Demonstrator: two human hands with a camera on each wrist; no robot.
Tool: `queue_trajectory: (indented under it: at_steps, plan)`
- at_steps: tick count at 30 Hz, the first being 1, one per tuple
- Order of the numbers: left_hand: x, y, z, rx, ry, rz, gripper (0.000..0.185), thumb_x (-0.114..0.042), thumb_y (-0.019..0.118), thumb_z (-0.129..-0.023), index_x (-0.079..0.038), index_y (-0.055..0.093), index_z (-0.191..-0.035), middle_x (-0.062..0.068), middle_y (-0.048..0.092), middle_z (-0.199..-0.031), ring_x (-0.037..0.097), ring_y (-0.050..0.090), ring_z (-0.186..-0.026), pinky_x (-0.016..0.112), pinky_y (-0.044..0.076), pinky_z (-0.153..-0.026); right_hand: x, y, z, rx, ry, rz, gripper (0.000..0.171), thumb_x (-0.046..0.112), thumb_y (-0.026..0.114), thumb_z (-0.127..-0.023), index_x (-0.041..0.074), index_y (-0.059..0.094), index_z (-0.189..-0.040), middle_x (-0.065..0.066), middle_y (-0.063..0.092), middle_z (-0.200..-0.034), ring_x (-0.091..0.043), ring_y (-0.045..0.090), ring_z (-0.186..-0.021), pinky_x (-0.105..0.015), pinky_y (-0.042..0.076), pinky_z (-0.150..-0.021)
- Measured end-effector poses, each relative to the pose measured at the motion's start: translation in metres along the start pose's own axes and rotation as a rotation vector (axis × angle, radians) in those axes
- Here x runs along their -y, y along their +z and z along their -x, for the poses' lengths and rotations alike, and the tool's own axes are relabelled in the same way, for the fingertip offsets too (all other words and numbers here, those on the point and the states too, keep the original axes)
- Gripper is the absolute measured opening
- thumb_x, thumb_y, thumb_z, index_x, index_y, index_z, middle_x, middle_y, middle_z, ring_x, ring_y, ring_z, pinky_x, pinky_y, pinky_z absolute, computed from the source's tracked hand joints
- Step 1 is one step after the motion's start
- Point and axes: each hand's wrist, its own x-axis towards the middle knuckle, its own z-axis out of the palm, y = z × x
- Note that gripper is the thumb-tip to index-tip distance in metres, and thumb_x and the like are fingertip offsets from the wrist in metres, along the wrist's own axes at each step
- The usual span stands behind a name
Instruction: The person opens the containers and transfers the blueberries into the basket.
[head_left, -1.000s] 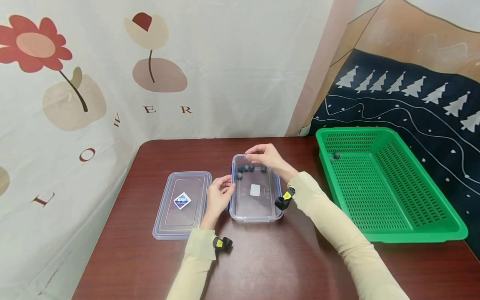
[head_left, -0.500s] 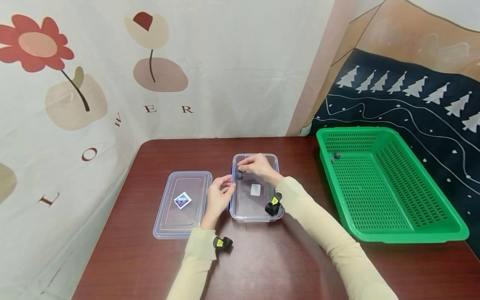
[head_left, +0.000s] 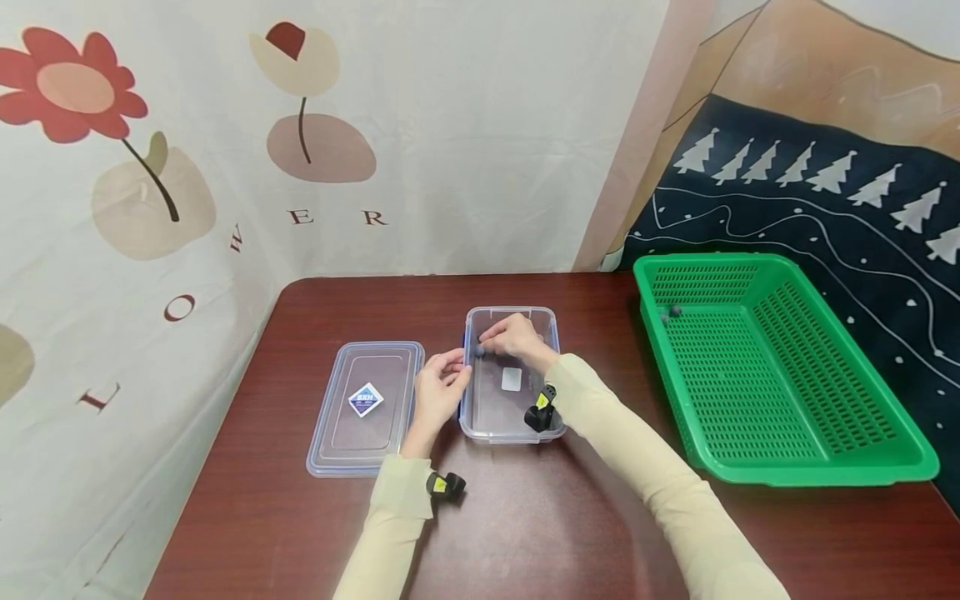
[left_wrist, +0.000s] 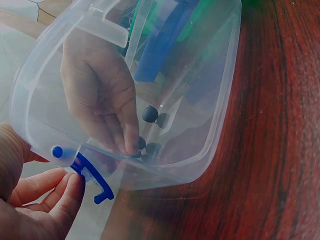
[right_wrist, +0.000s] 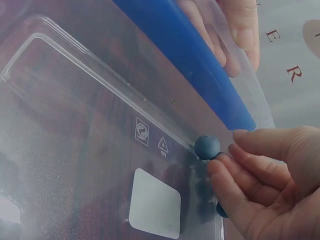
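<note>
1. A clear plastic container [head_left: 512, 417] stands on the dark wooden table [head_left: 525, 517], and every place below is told from it.
2. The right hand [head_left: 512, 337] reaches down inside the container near its far end, fingers bent together over small dark blue balls [left_wrist: 150, 113] on the container floor.
3. In the right wrist view the fingertips [right_wrist: 235, 160] touch one blue ball [right_wrist: 206, 147] against the container's left wall; whether they pinch it or only touch it cannot be told. Another ball shows partly under the fingers.
4. In the left wrist view several balls lie in a cluster at the fingertips of the right hand, seen through the clear wall.
5. The left hand [head_left: 441, 390] is at the outside of the container's left wall, fingers curled around the wall's rim by the blue latch [left_wrist: 92, 177], thumb and fingers grasping that edge.
6. A white sticker [head_left: 511, 379] sits on the container floor, just nearer the person than the right hand.
7. The container's lid [head_left: 366, 406] lies flat on the table just left of the container, with a diamond-shaped label on it.
8. A green plastic basket [head_left: 817, 471] stands well to the right of the container; two small dark balls [head_left: 670, 313] lie in its far left corner.
</note>
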Motion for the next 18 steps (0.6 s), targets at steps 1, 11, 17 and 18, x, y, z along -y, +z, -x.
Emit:
queue_trajectory:
  at_steps: [1,11,17,18]
  plan:
    - [0.000,0.000,0.000,0.000,0.001,0.001,0.026,0.017,0.059,-0.078,0.023,0.057,-0.103,0.037,0.057,-0.094,0.046,0.059,-0.085,0.046,0.055,-0.080,0.000,0.001,-0.001,0.006,0.007,-0.002,0.015,0.013,0.076,-0.075,0.006,0.076,-0.089,-0.004,0.069,-0.070,-0.008,0.060,-0.062,-0.018,0.052,-0.058]
    - [0.000,0.000,0.000,0.005,0.001,0.006,0.027,0.017,0.059,-0.078,0.024,0.057,-0.103,0.037,0.056,-0.094,0.046,0.059,-0.085,0.047,0.055,-0.080,-0.001,0.008,-0.004,0.042,0.031,-0.055,0.012,0.002,0.074,-0.074,-0.002,0.074,-0.086,-0.009,0.070,-0.070,-0.007,0.059,-0.055,-0.020,0.058,-0.058]
    - [-0.001,-0.001,0.000,0.005,0.003,0.009,0.026,0.017,0.059,-0.078,0.023,0.057,-0.104,0.037,0.057,-0.094,0.046,0.059,-0.085,0.047,0.055,-0.081,-0.001,0.012,-0.005,0.044,0.044,-0.044,0.014,0.001,0.076,-0.072,-0.002,0.074,-0.086,-0.010,0.070,-0.071,-0.007,0.059,-0.056,-0.021,0.058,-0.058]
    - [-0.001,-0.001,0.000,0.005,0.002,0.008,0.026,0.017,0.059,-0.078,0.023,0.057,-0.104,0.036,0.057,-0.094,0.045,0.059,-0.085,0.046,0.055,-0.081,-0.001,0.012,-0.005,0.045,0.044,-0.041,0.015,0.000,0.076,-0.072,-0.002,0.074,-0.086,-0.010,0.070,-0.073,-0.007,0.059,-0.056,-0.021,0.058,-0.058]
